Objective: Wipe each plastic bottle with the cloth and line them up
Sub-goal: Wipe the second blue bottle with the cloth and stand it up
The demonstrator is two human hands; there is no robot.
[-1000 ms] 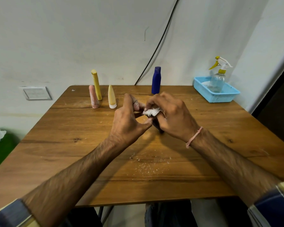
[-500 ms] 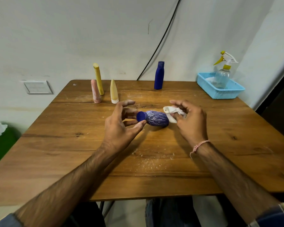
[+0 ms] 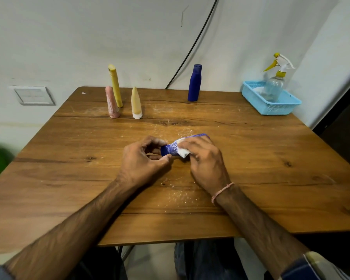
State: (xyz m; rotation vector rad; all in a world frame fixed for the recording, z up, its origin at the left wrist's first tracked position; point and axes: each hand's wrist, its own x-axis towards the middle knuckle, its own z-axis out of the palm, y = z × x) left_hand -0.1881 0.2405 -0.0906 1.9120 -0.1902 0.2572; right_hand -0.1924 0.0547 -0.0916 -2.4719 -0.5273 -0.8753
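Blue bottle (image 3: 169, 149) lies on its side mid worktop (image 3: 271, 168). The left hand (image 3: 141, 164) pinches the cap end with curled fingers, and the right hand (image 3: 205, 160) is curled round the cloth (image 3: 182, 152), pressing it onto the body. It's round, so I'd guess a hard rub could roll it out of that pinch. The right hand hides most of it, so no idea how clean it is.

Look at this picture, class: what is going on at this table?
A person wipes a small blue bottle held on its side. The left hand grips its cap end; the right hand rubs a white cloth over it. A pink bottle, yellow bottle, cream bottle and tall blue bottle stand upright behind.
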